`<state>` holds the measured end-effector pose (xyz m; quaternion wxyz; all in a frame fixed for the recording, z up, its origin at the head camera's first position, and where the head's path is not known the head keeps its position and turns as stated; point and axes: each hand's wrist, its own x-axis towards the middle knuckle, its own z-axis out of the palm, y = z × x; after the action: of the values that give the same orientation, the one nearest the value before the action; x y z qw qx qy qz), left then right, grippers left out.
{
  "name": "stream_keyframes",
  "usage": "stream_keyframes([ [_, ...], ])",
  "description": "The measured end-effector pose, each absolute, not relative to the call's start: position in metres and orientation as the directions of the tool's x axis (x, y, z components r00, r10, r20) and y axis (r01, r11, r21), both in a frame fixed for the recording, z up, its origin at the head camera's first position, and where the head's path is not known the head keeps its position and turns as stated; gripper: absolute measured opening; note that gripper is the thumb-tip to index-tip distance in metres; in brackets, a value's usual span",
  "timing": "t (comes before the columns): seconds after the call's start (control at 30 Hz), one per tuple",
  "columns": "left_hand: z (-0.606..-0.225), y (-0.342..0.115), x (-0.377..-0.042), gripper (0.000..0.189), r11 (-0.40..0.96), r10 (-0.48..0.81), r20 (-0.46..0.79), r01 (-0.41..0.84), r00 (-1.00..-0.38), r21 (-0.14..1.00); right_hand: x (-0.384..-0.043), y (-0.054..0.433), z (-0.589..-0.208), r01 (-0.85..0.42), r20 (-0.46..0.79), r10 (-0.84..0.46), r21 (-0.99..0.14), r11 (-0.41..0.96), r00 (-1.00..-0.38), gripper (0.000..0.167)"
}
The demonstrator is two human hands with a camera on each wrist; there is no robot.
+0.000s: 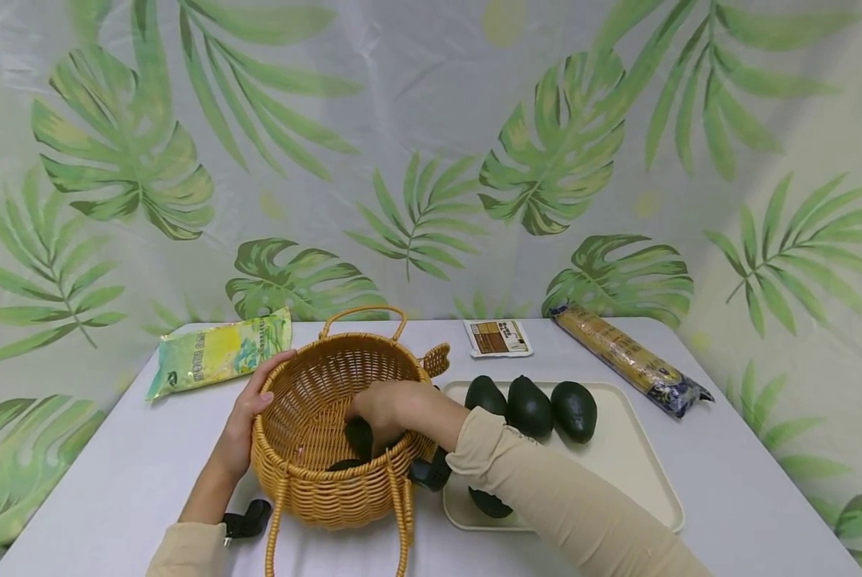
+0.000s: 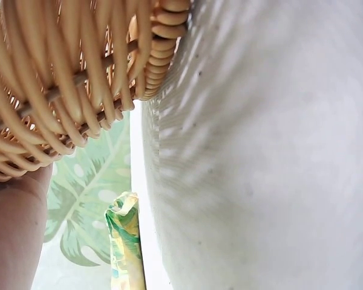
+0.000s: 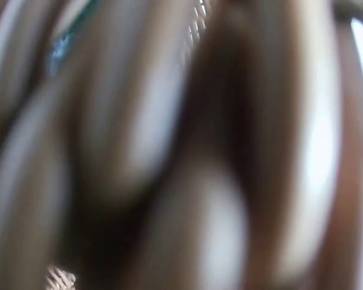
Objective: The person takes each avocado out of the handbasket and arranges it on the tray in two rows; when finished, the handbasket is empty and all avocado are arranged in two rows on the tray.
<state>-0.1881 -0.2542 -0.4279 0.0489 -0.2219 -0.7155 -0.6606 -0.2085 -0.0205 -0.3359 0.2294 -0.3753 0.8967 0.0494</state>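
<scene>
A round wicker basket stands upright on the table, its handles folded outward. My left hand grips the basket's left side, with the thumb over the rim. In the left wrist view, the forearm lies below the woven wall. Inside the basket, my right hand holds a dark avocado near the bottom; its fingertips are partly hidden. Another dark shape, probably an avocado, lies beside it, mostly behind the front rim. Blurred wicker strands fill the right wrist view.
To the right, a cream tray bears several avocados, partly beneath my right forearm. A yellow-green bag lies at the back left. Behind the tray are a small white-and-brown packet and a long pasta-like pack.
</scene>
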Motion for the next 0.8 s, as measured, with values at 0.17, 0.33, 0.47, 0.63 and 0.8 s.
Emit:
stream_keyframes([
  [0.17, -0.4264, -0.2527, -0.1882, 0.058, 0.028, 0.251, 0.365, 0.384, -0.897, 0.923, -0.2080, -0.0201, -0.3370, -0.672, -0.428, -0.635, -0.082, 0.736, -0.644, 0.066],
  [0.33, -0.4252, -0.2521, -0.1876, 0.059, 0.037, 0.245, 0.365, 0.385, -0.898, 0.922, -0.2080, -0.0215, -0.3395, -0.649, -0.389, -0.633, -0.107, 0.753, -0.670, 0.065],
  [0.47, -0.4248, -0.2519, -0.1871, 0.059, 0.043, 0.241, 0.362, 0.383, -0.900, 0.923, -0.2099, -0.0233, -0.3403, -0.674, -0.408, -0.649, -0.104, 0.732, -0.642, 0.072],
  [0.63, -0.4257, -0.2526, -0.1873, 0.059, 0.044, 0.243, 0.361, 0.382, -0.900, 0.923, -0.2112, -0.0234, -0.3408, -0.666, -0.424, -0.642, -0.114, 0.737, -0.639, 0.077],
  [0.8, -0.4273, -0.2530, -0.1873, 0.059, 0.047, 0.243, 0.358, 0.379, -0.902, 0.924, -0.2109, -0.0216, -0.3410, -0.642, -0.411, -0.639, -0.151, 0.751, -0.651, 0.073],
])
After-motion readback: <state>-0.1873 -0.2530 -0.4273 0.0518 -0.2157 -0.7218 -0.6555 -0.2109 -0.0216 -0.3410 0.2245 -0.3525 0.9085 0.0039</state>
